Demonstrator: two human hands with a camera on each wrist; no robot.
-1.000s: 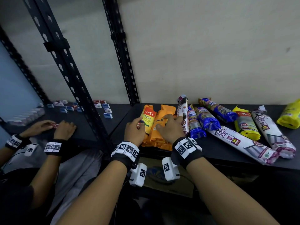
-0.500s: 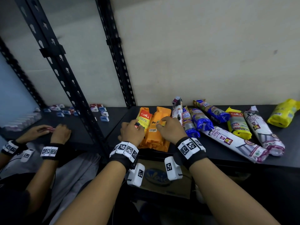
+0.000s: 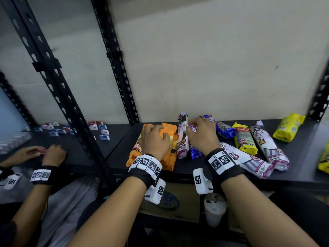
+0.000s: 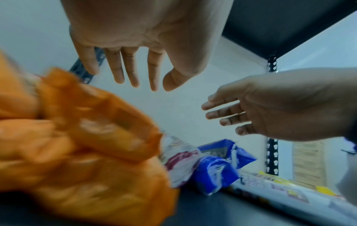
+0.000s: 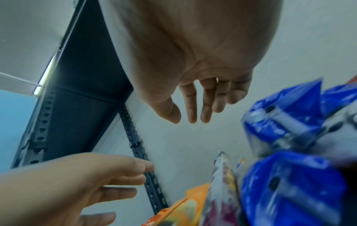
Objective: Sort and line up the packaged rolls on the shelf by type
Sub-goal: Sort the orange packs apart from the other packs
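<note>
Left bay of the shelf (image 3: 178,177): second person's hands (image 3: 53,155) resting on it, small red/blue/white boxes (image 3: 104,137) sitting behind; print too small to read.

Orange packs (image 3: 169,139) lying at the left end of the right bay, long axis running front-to-back. Partial letters "OD" showing on the left one; the rest is covered.

Left hand (image 3: 154,141) hovering palm-down over the orange packs, fingers straight and slightly apart, gripping nothing per the left wrist view (image 4: 135,38).

White-and-maroon roll (image 3: 182,138) lying just right of the orange packs, touching them, also pointing front-to-back; text unreadable.

Right hand (image 3: 201,136) reaching over the blue rolls (image 3: 225,130), fingers extended and loosely spread, holding nothing in the right wrist view (image 5: 203,61). Contact with the rolls: cannot tell.

Blue rolls angling back-left to front-right. Long white roll (image 3: 249,161) lying diagonally in front, text partly hidden.

Yellow roll (image 3: 244,139) reading "CASA" and "25L", near front-to-back. White roll (image 3: 268,148) beside it showing "DRAW STRING", tilting toward front-right.

Yellow pack (image 3: 287,130) sitting apart at back right, tilted. Another yellow pack (image 3: 324,161) getting cut by the right edge.
</note>
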